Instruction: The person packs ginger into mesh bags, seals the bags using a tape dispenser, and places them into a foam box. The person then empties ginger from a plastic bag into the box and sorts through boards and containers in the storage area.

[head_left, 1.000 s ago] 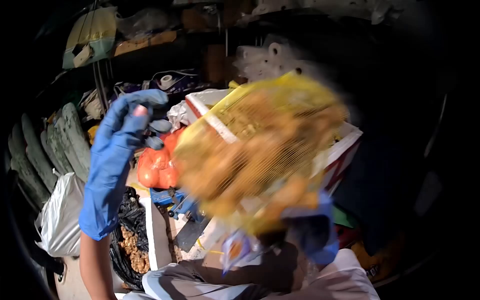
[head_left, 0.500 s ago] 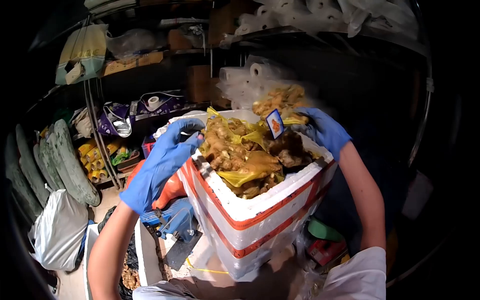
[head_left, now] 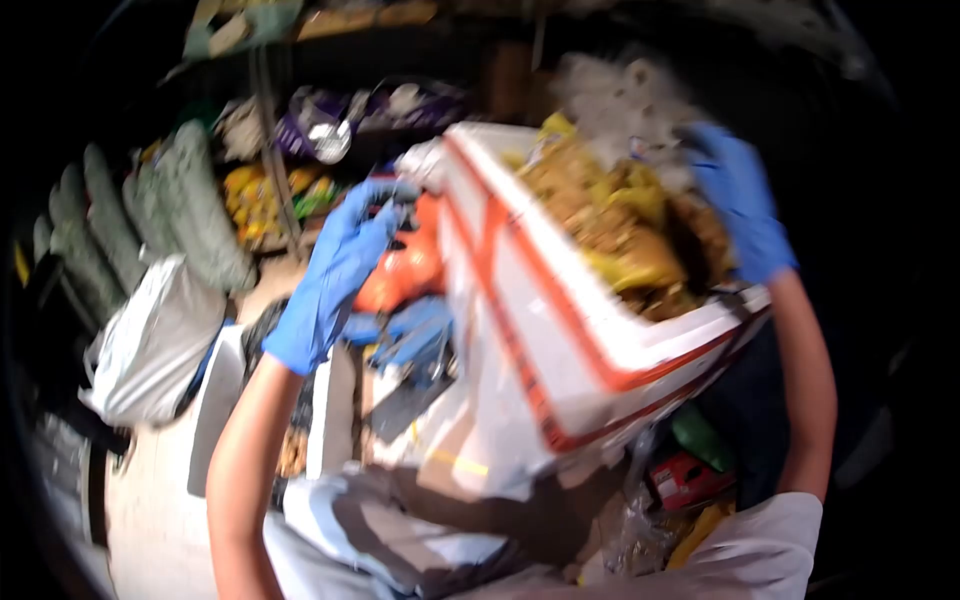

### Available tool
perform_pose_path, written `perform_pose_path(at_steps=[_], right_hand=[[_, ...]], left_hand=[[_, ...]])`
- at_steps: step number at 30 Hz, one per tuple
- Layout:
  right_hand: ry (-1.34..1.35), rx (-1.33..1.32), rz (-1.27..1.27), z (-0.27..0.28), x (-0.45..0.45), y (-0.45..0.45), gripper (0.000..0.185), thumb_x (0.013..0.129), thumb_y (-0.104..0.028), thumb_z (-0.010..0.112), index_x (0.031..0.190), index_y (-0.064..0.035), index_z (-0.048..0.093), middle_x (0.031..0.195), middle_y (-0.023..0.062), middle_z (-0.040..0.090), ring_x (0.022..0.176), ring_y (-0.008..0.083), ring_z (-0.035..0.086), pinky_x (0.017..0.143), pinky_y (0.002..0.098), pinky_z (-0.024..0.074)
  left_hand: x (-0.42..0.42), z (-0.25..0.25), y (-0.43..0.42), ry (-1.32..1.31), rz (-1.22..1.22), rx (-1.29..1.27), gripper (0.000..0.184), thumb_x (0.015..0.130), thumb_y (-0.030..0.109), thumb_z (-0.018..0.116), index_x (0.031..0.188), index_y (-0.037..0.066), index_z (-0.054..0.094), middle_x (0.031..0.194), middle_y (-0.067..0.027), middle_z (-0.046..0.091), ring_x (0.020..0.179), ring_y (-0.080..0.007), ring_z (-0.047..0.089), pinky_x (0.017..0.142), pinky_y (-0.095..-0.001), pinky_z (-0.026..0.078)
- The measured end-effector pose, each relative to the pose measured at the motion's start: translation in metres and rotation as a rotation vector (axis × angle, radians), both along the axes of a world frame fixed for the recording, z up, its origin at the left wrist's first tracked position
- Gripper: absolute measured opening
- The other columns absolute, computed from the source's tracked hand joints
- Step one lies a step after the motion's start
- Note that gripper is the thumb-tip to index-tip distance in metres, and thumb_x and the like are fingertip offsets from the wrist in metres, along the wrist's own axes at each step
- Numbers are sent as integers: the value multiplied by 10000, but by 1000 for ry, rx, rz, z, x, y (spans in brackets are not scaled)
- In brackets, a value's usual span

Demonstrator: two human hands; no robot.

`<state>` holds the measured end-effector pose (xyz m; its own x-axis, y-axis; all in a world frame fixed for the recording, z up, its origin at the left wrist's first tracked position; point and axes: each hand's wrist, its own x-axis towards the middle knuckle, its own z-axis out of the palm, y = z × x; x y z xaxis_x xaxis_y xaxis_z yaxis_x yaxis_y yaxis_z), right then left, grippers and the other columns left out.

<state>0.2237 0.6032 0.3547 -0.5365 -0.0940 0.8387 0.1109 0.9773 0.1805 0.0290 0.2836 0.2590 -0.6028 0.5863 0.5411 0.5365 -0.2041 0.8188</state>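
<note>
A white foam box [head_left: 540, 330] with red tape stands at the centre right, its top open. Ginger-like roots with yellow mesh [head_left: 610, 220] fill it. My left hand [head_left: 355, 240], in a blue glove, is raised left of the box, in front of an orange-red bag [head_left: 408, 265]; its fingers are curled but apart and nothing shows between them. At the box's right side is my right hand [head_left: 735, 200], also blue-gloved and blurred. Its fingers reach along the far right of the contents, and what they touch is unclear.
Long green gourds [head_left: 190, 205] and a white plastic bag [head_left: 160, 335] are at the left. A smaller foam box [head_left: 335, 410] with black plastic sits below my left hand. Blue equipment [head_left: 415, 335] stands beside the big box. Yellow packets [head_left: 250, 205] lie behind.
The yellow mesh bag of roots, in the air a second ago, now lies in the box. The view has shifted, and my left hand has come away from the box's edge.
</note>
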Motion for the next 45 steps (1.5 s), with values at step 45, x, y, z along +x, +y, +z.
perform_pose_path(at_steps=[45], right_hand=[[-1037, -1121, -7, -791, -98, -219, 116, 747, -133, 526, 709, -24, 515, 582, 100, 541, 541, 214, 550, 509, 350, 429]], left_hand=[[-76, -290, -200, -741, 620, 3, 151, 843, 89, 411, 897, 11, 528, 820, -39, 541, 697, -98, 488, 667, -203, 403]])
